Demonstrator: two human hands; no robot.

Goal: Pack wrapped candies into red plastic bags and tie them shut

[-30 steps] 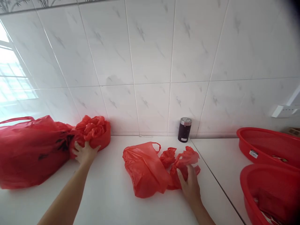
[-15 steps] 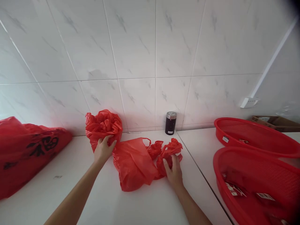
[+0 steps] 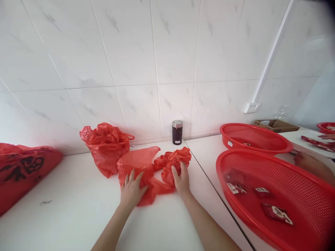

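Note:
My left hand (image 3: 131,189) lies on a flattened red plastic bag (image 3: 141,157), its fingers spread. In my right hand (image 3: 181,179) is a crumpled red plastic bag (image 3: 171,167), bunched between thumb and fingers, with part of it hidden behind them. The two bags touch each other on the white table (image 3: 78,202). Behind my left hand, a bulging red plastic bag (image 3: 107,150) stands near the wall with its top scrunched and one handle loop sticking out.
A large red bag with black characters (image 3: 28,167) lies far left. A dark tumbler (image 3: 177,132) stands by the tiled wall. To the right are a red basket (image 3: 222,164) holding several small packets, another red basket (image 3: 225,139), a cardboard box (image 3: 277,125) and another person's hands (image 3: 303,160).
My left hand has left the bulging bag and moved right onto the flattened one. The bulging bag shifted right, away from the large bag. My right hand stays at the crumpled bag. The view turned right.

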